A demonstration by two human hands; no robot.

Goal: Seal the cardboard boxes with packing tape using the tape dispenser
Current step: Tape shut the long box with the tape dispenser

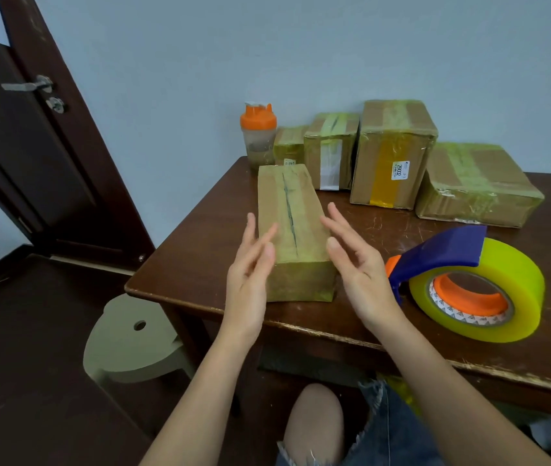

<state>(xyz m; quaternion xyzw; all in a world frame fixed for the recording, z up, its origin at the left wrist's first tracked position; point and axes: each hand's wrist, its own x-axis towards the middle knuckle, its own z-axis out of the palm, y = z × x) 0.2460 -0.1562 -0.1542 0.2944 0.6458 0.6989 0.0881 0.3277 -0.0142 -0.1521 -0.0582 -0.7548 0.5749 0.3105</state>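
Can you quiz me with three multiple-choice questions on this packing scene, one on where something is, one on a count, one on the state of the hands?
1. Where is the tape dispenser?
A. on the table, right of the long box
B. on the stool
C. in the left hand

2. How many boxes are on the table?
A. three
B. five
C. seven

3. What are the hands doing?
A. both grip the dispenser
B. both are open, holding nothing
C. one pinches the bottle

Answers:
1 A: it lies near the front edge beside the right hand.
2 B: four stand along the wall and one lies in front.
3 B: the left hand and the right hand flank the long box, fingers straight.
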